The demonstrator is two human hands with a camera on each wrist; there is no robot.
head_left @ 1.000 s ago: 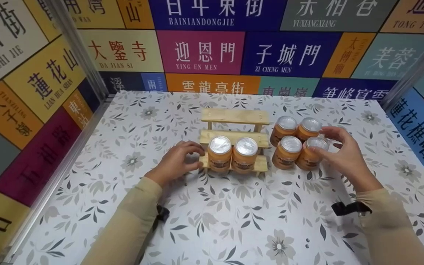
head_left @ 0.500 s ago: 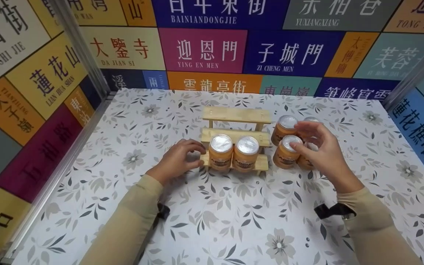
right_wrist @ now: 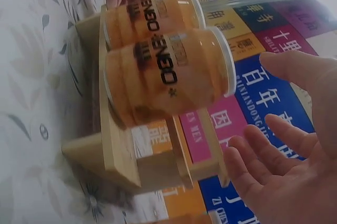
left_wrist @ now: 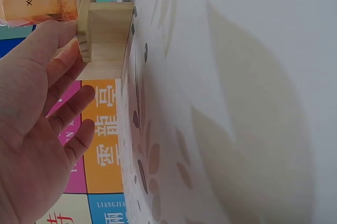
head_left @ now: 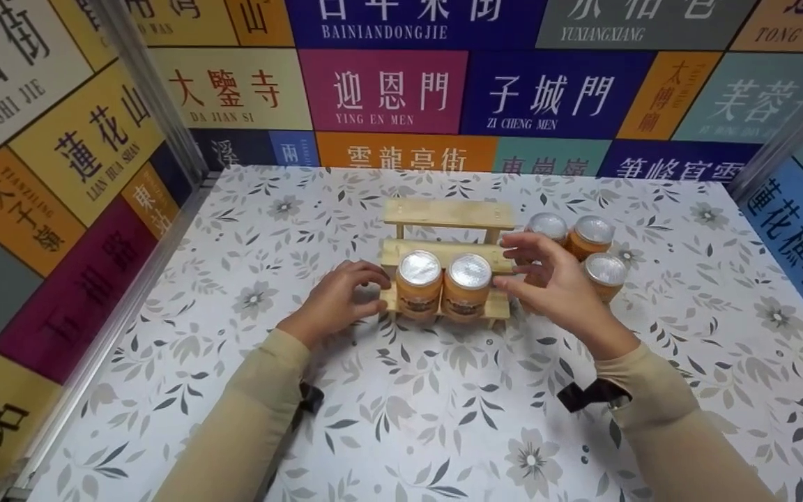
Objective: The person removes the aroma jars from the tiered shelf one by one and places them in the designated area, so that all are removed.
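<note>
A small three-step wooden stand (head_left: 449,213) carries two orange cans with silver lids, a left can (head_left: 419,296) and a right can (head_left: 466,296), side by side on its lowest step. My left hand (head_left: 335,301) holds the left end of that step, thumb and index finger at the board's edge (left_wrist: 84,29) in the left wrist view. My right hand (head_left: 558,289) hovers just right of the right can, fingers spread and holding nothing. In the right wrist view its palm (right_wrist: 305,166) faces the nearer can (right_wrist: 163,77), with a gap between them.
Beyond my right hand stand more orange cans, a back-left one (head_left: 546,226), a back-right one (head_left: 592,236) and a front one (head_left: 603,273); my hand hides part of this group. Sign-covered walls enclose the floral-patterned table (head_left: 429,418).
My right hand has moved left, from the front-right can of the group across to beside the stand. My left hand and the two cans on the step have stayed put.
</note>
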